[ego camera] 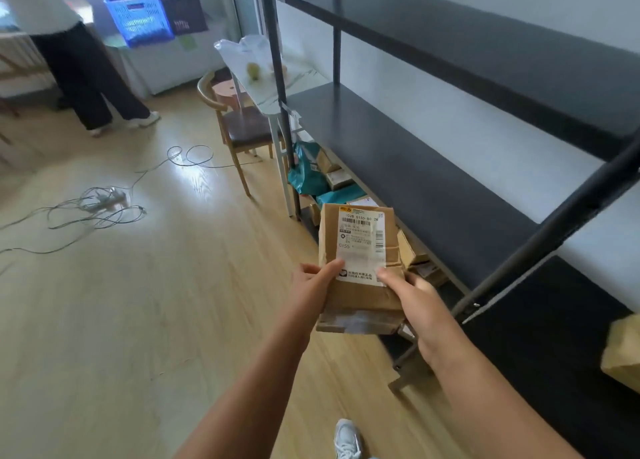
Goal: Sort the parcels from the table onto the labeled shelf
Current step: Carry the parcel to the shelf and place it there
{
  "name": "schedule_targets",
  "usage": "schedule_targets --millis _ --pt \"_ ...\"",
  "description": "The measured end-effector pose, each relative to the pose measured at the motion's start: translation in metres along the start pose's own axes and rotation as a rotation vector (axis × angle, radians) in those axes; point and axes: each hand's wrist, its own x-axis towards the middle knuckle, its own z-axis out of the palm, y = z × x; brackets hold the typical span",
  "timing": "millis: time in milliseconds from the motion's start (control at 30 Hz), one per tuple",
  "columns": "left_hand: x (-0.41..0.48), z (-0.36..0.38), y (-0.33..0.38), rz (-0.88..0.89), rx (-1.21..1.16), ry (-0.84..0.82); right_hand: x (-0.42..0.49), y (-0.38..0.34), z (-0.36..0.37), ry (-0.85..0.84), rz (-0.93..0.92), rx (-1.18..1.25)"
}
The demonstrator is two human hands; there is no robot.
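I hold the cardboard parcel (360,268) in front of me with its printed label (362,242) turned up — so I can read where it goes. My left hand (311,292) and right hand (420,302) each clamp a lower corner, thumbs pressed on top. The black shelf (415,181) stands just beside it, at my right.

My left hand (313,290) and right hand (420,306) are bare, forearms unsleeved, no rings or watch; I wear a white-grey sneaker (347,439).
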Motion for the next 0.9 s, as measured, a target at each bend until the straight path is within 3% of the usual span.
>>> schedule_targets --millis 433,900 --pt "0.171 -0.067 0.073 0.008 0.003 -0.091 0.139 -0.082 0.099 0.077 0.017 -0.059" --pt "0.370 -0.196 0.193 0.044 0.224 -0.253 0.271 -0.179 0.264 0.225 0.034 0.078"
